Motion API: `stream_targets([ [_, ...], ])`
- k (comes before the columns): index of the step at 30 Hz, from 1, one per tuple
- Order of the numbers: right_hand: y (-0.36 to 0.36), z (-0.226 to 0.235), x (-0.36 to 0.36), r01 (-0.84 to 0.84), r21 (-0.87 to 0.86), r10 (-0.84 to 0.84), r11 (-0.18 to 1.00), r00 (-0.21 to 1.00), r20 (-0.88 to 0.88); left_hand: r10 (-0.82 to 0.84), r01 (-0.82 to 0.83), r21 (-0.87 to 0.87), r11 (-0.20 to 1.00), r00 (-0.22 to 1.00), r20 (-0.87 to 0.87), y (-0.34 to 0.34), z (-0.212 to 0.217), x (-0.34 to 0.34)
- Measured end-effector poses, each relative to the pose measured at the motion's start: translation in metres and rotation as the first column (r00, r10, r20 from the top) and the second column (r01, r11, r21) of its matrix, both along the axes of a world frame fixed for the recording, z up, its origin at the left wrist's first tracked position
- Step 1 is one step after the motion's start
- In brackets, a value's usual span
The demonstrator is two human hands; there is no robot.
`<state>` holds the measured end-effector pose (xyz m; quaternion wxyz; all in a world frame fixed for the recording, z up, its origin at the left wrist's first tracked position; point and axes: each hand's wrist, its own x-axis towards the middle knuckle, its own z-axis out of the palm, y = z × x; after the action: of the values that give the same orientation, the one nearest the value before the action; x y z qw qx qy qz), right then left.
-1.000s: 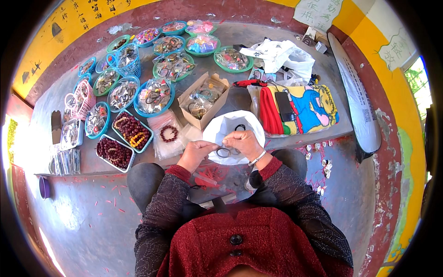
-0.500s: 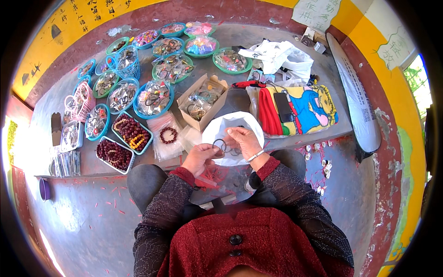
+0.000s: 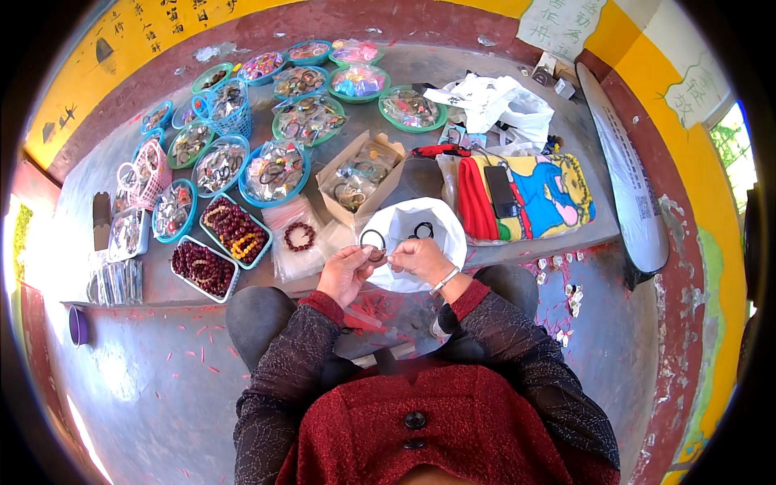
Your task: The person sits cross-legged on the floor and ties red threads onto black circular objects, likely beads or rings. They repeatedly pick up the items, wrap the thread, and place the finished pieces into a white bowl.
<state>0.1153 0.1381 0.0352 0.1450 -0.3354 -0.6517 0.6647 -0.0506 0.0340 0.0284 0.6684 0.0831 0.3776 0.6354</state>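
My left hand (image 3: 346, 271) and my right hand (image 3: 420, 260) meet in front of me over a white bowl-like bag (image 3: 436, 222). Both pinch a dark bracelet ring (image 3: 373, 240) that stands up between their fingertips. Another dark ring (image 3: 422, 230) lies inside the white bag. A red bead bracelet (image 3: 300, 236) rests on clear plastic packets just left of my left hand. My right wrist wears a pale bangle.
Several round trays of packed bracelets (image 3: 275, 171) cover the grey ledge, with two trays of dark red beads (image 3: 234, 230) at the left. An open cardboard box (image 3: 360, 174) stands behind the bag. A colourful cloth bag (image 3: 533, 194) and white plastic bags (image 3: 493, 101) lie right.
My hands drew slightly toward me and closer together, lifting the dark ring up from the white bag.
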Motion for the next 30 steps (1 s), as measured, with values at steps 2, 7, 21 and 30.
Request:
stream_targets([
  [2, 0.001, 0.004, 0.0, -0.026, 0.054, 0.024, 0.998, 0.999, 0.032, 0.012, -0.012, 0.01, 1.0, 1.0, 0.024, 0.0, -0.002, 0.0],
  [7, 0.007, 0.006, 0.002, -0.212, 0.125, 0.195, 0.969, 0.971, 0.137, 0.038, -0.039, 0.034, 0.999, 0.998, 0.049, -0.001, -0.013, -0.002],
  [21, 0.006, 0.009, 0.005, 0.001, 0.114, -0.006, 0.993, 0.999, 0.038, -0.053, 0.055, 0.026, 0.998, 0.997, -0.055, -0.001, 0.006, 0.01],
  [30, 0.01, 0.008, 0.003, 0.201, -0.024, -0.203, 0.979, 0.972, -0.121, 0.031, -0.029, 0.024, 0.999, 0.997, -0.071, 0.0, 0.006, 0.01],
])
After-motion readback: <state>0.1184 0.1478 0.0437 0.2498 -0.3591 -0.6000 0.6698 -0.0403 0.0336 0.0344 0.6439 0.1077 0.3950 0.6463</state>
